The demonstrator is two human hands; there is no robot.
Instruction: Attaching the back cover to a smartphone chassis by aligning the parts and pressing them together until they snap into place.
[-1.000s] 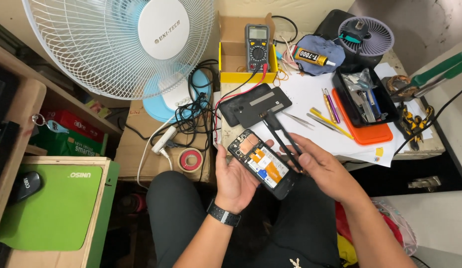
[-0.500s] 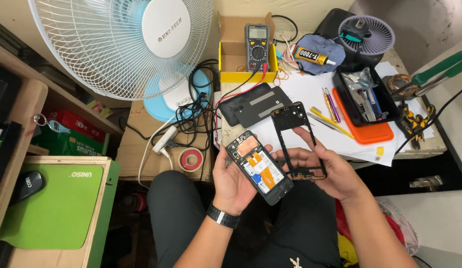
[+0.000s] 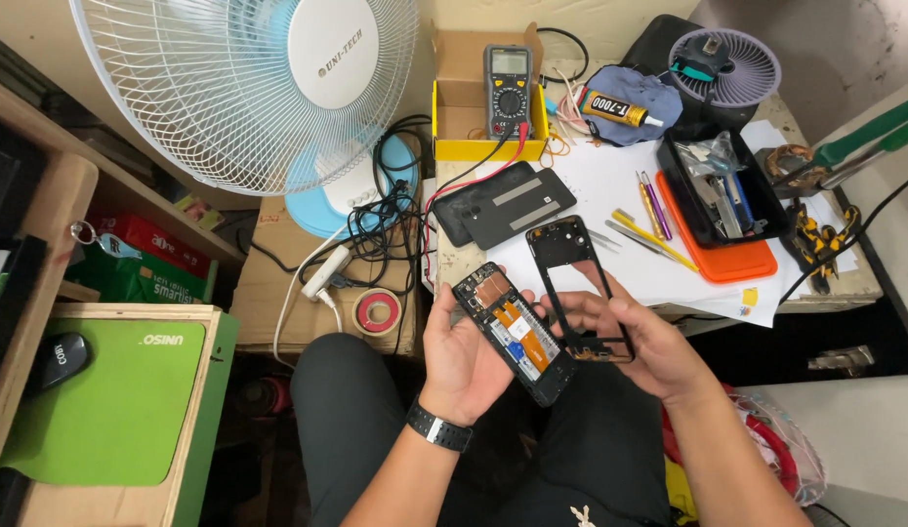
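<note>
My left hand cradles an opened phone body, its orange and blue inner parts facing up. My right hand holds a thin black phone frame by its lower end, lifted clear to the right of the phone body and tilted up toward the table. A black watch sits on my left wrist. Two dark back covers lie on the table just beyond the frame.
A white standing fan fills the upper left. A multimeter rests on a yellow box, and a glue tube lies on a blue cloth. A black tool tray sits on an orange lid. Tweezers, pliers, cables and a tape roll lie around.
The black frame has come off the phone body and swung up and right in my right hand. The phone's inner parts now show fully. My left hand stayed nearly still.
</note>
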